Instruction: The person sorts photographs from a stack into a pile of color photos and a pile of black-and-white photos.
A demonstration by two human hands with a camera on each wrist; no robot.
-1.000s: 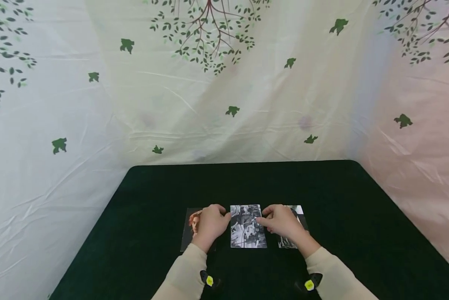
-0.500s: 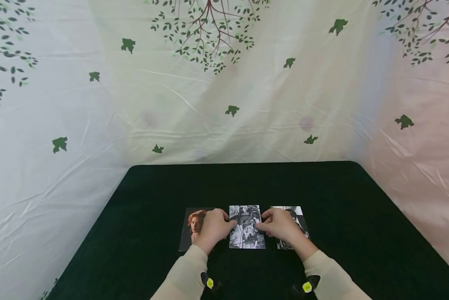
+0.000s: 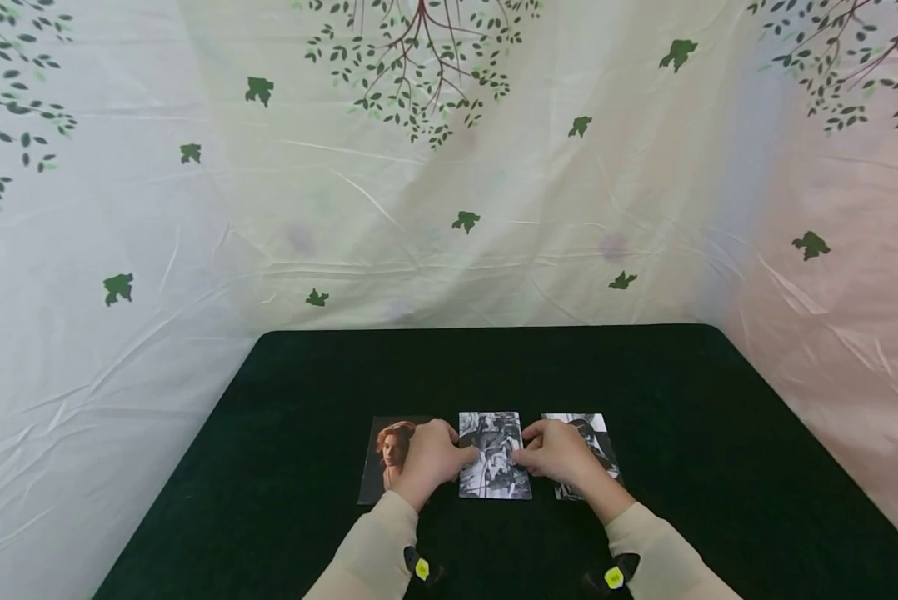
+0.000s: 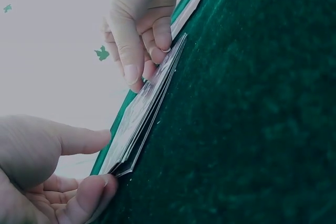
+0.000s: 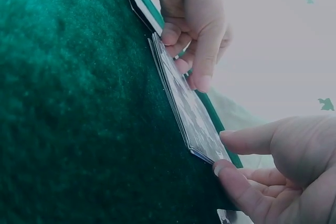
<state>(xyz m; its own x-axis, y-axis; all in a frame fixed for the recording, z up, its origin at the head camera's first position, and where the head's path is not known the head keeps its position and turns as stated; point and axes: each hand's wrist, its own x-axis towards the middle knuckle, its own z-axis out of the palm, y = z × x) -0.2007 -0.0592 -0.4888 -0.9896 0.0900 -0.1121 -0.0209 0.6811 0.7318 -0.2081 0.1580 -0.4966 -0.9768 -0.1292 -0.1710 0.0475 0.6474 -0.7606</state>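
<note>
Your left hand (image 3: 430, 457) and right hand (image 3: 557, 450) both pinch the middle stack of photos (image 3: 494, 454), one at each long side, thumb on top and fingertips curled at the edge. The stack lies flat on the green table (image 3: 306, 400), in the near half and about midway between its left and right edges. The wrist views show it is several prints thick, yet you cannot count them, and the top print's black-and-white picture is too busy to read. Left of it lies a colour portrait (image 3: 384, 458), its right part hidden under your left hand. Right of the stack lies another black-and-white photo (image 3: 595, 429), mostly covered by your right hand and wrist, so only its far corner and a near strip show. From the left wrist view the stack (image 4: 149, 108) is seen edge-on, with your right hand's fingers (image 4: 137, 35) at its far side. The leaf-print sheet (image 3: 449, 167) behind the table washes out to white in both wrist views.
</note>
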